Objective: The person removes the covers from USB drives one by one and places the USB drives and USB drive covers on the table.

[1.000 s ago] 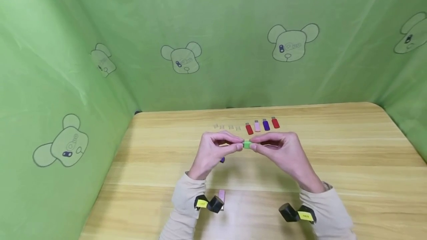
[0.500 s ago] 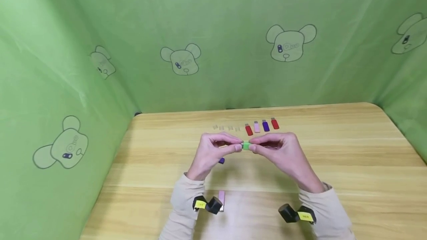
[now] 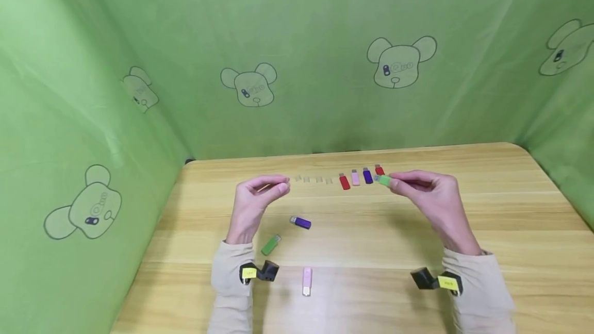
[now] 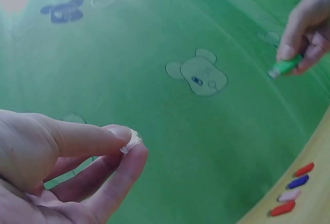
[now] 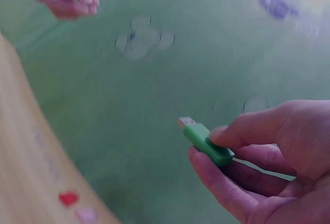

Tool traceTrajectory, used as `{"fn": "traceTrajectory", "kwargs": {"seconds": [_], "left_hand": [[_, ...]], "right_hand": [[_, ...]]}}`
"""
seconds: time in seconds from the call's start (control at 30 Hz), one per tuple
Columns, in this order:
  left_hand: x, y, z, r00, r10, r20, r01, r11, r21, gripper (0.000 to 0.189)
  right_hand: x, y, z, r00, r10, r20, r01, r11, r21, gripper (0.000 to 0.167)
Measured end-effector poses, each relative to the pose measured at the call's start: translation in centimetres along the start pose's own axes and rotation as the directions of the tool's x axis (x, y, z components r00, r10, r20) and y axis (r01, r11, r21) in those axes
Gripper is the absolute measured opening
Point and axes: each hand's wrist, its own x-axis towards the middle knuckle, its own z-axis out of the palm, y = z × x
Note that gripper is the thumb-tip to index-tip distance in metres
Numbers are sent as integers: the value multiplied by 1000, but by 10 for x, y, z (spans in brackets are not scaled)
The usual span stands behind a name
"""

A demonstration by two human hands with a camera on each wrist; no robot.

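Observation:
My right hand (image 3: 436, 197) pinches a green USB flash drive (image 5: 207, 144) between thumb and fingers, its bare metal plug pointing toward the left hand. Between the thumb and forefinger of my left hand (image 3: 250, 202) sits a small clear plastic cap (image 4: 133, 140), mostly covered by the fingertips. Both hands are raised over the table, well apart. Beyond them lies a row of uncapped drives: a red drive (image 3: 344, 182), a pink drive (image 3: 355, 178), a purple drive (image 3: 367, 176) and another red drive (image 3: 379, 170), which the held one partly overlaps in the head view.
Several clear caps (image 3: 318, 180) line up left of the drive row on the wooden table (image 3: 501, 210). Nearer lie a purple drive (image 3: 301, 222), a green drive (image 3: 270, 245) and a pink drive (image 3: 307, 281). Green fabric walls (image 3: 315, 117) enclose the back and sides.
The hands have moved apart, the left one leftward with the clear cap, the right one rightward with the green flash drive. The cap and drive were together between them before.

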Motion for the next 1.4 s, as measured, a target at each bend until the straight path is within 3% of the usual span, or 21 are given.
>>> {"fn": "traceTrajectory", "kwargs": {"seconds": [0.2,0.33,0.47,0.83,1.0,1.1,1.17,1.23,1.4], "left_hand": [[8,-16,-3,997,-49,-54,51,998,37,24],[11,-22,-3,995,-22,-100,31,996,85,25],[13,-28,-3,994,-10,-110,25,990,136,24],[23,-45,-8,989,-31,-147,57,983,175,23],[33,-52,-15,987,-10,-160,57,954,293,22],[42,-60,-19,986,27,-163,46,903,426,21],[51,-66,-20,987,54,-150,33,849,527,20],[61,-72,-20,989,86,-117,7,779,627,18],[87,-83,-24,992,129,8,-77,546,834,16]], "right_hand": [[46,55,-13,983,98,-157,-122,982,-144,39],[81,88,-15,962,103,-251,-177,940,-293,33],[103,108,-13,953,67,-296,-187,899,-397,28],[117,126,-3,942,81,-325,-220,881,-419,26],[117,125,-1,949,72,-308,-207,877,-433,23],[115,121,1,953,49,-298,-181,883,-433,23],[110,116,3,956,35,-292,-162,892,-422,25],[103,108,4,960,20,-280,-138,902,-408,27],[81,87,16,987,-26,-157,-29,941,-337,32]]}}
